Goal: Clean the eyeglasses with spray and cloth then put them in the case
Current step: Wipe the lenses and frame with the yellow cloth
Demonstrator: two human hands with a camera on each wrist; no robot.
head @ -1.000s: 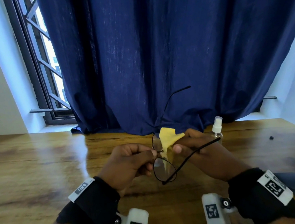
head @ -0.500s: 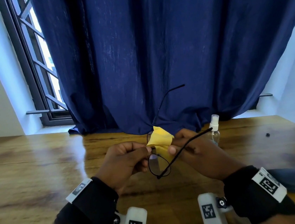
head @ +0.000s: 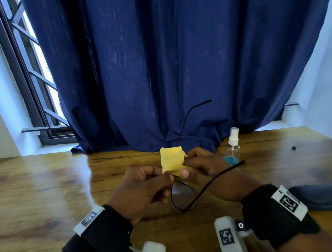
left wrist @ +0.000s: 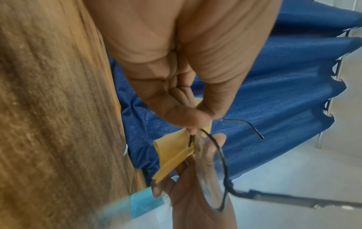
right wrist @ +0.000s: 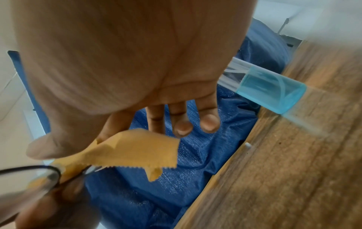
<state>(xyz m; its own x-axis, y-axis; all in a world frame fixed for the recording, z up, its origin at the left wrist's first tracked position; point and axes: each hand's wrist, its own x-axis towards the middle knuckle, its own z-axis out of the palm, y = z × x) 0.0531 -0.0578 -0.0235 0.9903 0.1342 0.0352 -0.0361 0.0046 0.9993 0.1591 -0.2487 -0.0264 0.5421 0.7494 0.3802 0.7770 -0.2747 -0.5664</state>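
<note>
Wooden table [head: 45,201] fills the foreground, dark blue curtain [head: 174,62] hanging behind it down to the tabletop, barred window [head: 38,88] at far left, white walls both sides.

Both hands held up over the table near its middle. Left hand [head: 141,190] fingers curled, thumb and fingertips pinching the eyeglasses [head: 184,196] at the frame close to the bridge; left wrist view shows the pinch on the thin black rim [left wrist: 213,144]. Glasses tilted on end: one lens hangs low between the two wrists, other lens is up under the cloth and hidden. One temple arm sticks out right across the right wrist, the other rises up against the curtain.

Right hand [head: 203,167] pinches the yellow cloth [head: 172,160] between thumb and forefinger, folded over the upper lens; remaining fingers hang loosely extended in the right wrist view [right wrist: 182,122]. Cloth has a zigzag-cut edge [right wrist: 137,151], loose corner standing up above the hands.

Spray bottle [head: 233,149] upright on the table just beyond the right hand, white pump top, clear body, blue liquid low in it. Dark case [head: 330,196] lies flat at the right table edge, beside the right wrist, looks shut. Small dark speck [head: 293,148] on the table far right. Black wristbands with white marker tags on both wrists.
</note>
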